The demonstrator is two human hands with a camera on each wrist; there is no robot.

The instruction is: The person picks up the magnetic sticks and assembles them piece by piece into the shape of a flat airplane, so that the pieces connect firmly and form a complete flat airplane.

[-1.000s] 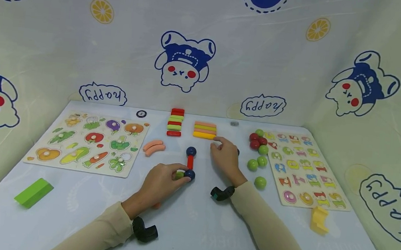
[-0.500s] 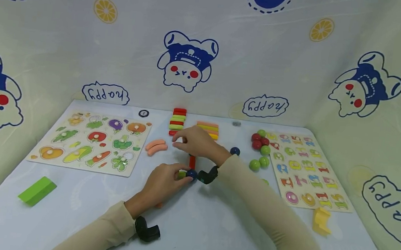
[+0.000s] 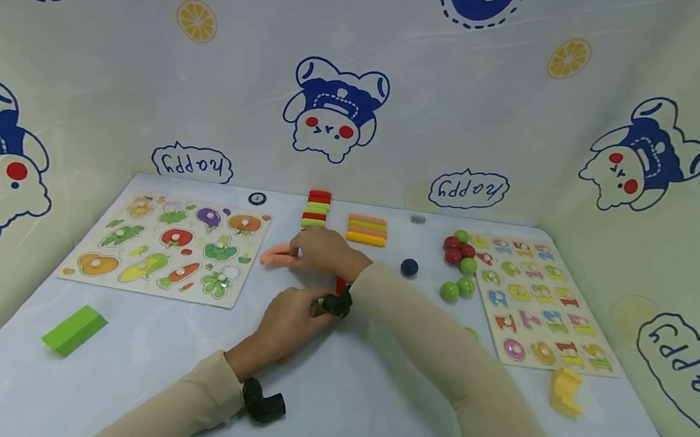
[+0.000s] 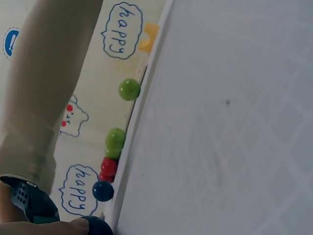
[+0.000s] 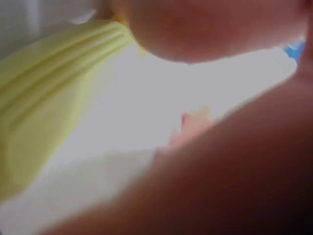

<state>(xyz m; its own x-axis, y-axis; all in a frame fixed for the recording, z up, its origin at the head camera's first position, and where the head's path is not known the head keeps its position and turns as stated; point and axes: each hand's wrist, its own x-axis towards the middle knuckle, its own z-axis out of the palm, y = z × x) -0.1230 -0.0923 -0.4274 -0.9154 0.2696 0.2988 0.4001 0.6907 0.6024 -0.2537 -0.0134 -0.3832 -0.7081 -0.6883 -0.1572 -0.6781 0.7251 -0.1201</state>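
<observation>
In the head view my left hand [image 3: 289,322] pinches a dark blue ball [image 4: 100,226] at the end of a green stick [image 3: 317,307], low over the table. The right sleeve's wrist camera hides that ball in the head view. A red stick [image 3: 341,285] shows beyond it, partly covered by my right arm. My right hand [image 3: 324,250] reaches across to the left, fingertips right at two curved pink sticks [image 3: 278,256]. The end of another pink stick [image 3: 283,360] peeks out under the left wrist.
Puzzle boards lie left [image 3: 157,249] and right [image 3: 544,307]. A loose blue ball [image 3: 409,268], green balls [image 3: 450,291] and red balls [image 3: 452,256] sit right of centre. Stick rows [image 3: 367,230] lie behind. A green block [image 3: 75,330] and yellow block [image 3: 566,392] lie at the sides.
My right hand has moved left from beside the loose blue ball, over the red stick, to the pink sticks. The left hand keeps its place and grip.
</observation>
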